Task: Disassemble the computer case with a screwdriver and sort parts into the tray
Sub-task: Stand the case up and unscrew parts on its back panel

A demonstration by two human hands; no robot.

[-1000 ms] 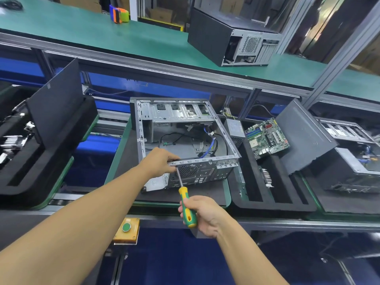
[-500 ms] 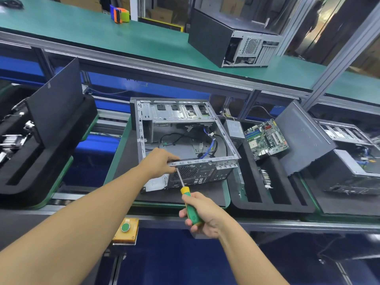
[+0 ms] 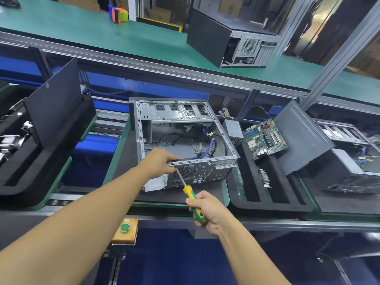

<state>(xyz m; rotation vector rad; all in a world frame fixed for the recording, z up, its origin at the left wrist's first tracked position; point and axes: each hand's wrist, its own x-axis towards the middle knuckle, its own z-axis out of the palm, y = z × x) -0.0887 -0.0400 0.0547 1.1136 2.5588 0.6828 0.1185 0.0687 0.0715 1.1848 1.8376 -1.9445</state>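
An open grey computer case (image 3: 181, 124) lies on its side on a dark mat, its rear panel facing me, loose cables inside. My left hand (image 3: 157, 162) grips the near top edge of the case at the rear panel's left end. My right hand (image 3: 207, 210) holds a yellow-and-green screwdriver (image 3: 192, 199); its shaft slants up-left and the tip meets the rear panel just under my left fingers. To the right, a black foam tray (image 3: 255, 204) holds a motherboard (image 3: 265, 138), a power supply (image 3: 233, 129) and a dark side panel (image 3: 300, 138).
Another black foam tray (image 3: 41, 153) with a dark panel and parts sits at the left. A second stripped case (image 3: 349, 173) lies at far right. A closed case (image 3: 230, 38) and a tape roll (image 3: 118, 14) are on the green upper shelf. A green button box (image 3: 124, 230) hangs below the bench.
My right hand has turned and slid a little up the screwdriver handle; the tip stays on the rear panel. My left hand keeps its grip on the case edge.
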